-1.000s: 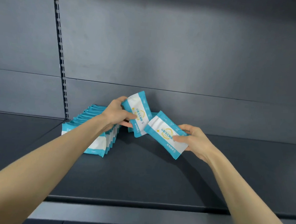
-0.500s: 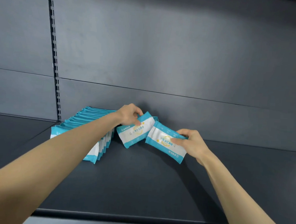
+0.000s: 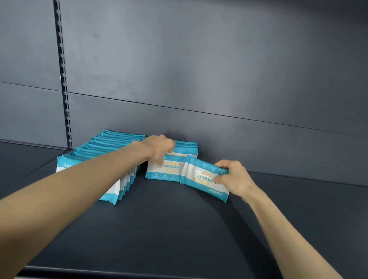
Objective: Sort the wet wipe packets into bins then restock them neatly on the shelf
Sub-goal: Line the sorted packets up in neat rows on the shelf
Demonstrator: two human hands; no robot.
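The left hand (image 3: 159, 149) has its fingers curled over the top edge of an upright packet (image 3: 166, 170), with one digit reaching down onto the printed face. It grips the packet, which stands on its long edge just to the right of the long row of packets (image 3: 114, 140).

The right hand (image 3: 233, 178) pinches a tilted packet (image 3: 202, 178) by its right end, thumb on the front and fingers wrapped over the top. That packet lies farther right of the row. Its left end meets, or slightly overlaps, the right end of the upright packet. Whether its lower corner rests on the shelf deck (image 3: 173, 234) cannot be told.

A few more packets (image 3: 186, 146) stand behind the upright one, showing only their teal tops. They lie to the right of the row's far end, close to the grey back panel (image 3: 204, 65). A slotted upright (image 3: 63, 73) runs up the panel, left of the row.

The left forearm (image 3: 80, 183) crosses in front of the row and covers most of its faces. That leaves the upper edges and the near right corner of the front packet visible. The left hand hides the upper left part of the packet it grips. The printing on both held packets is too small to read. Both arms are cut off at the lower frame edge.
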